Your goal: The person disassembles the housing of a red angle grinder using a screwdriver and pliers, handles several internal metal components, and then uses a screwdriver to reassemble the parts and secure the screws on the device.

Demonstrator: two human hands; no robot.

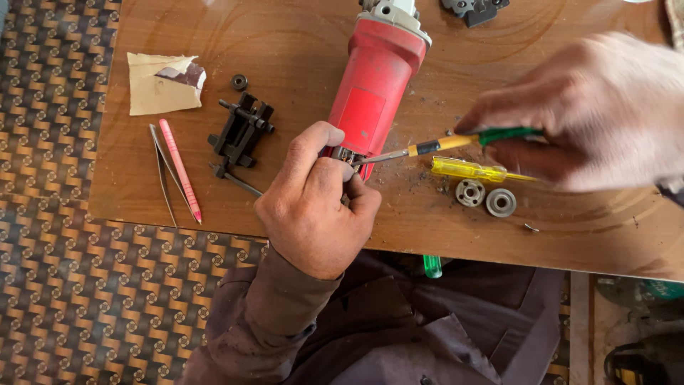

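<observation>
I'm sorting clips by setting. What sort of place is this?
Probably a small tool-repair workbench: a red angle grinder lies opened on a wooden table, with loose round metal parts and a spare yellow screwdriver.

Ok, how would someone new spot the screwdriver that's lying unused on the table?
Find the red power tool body on the wooden table. Right of its near end, below the right hand, lies the clear yellow screwdriver, just above two round metal washers. Unlike the green-handled screwdriver, no hand holds it.
</observation>
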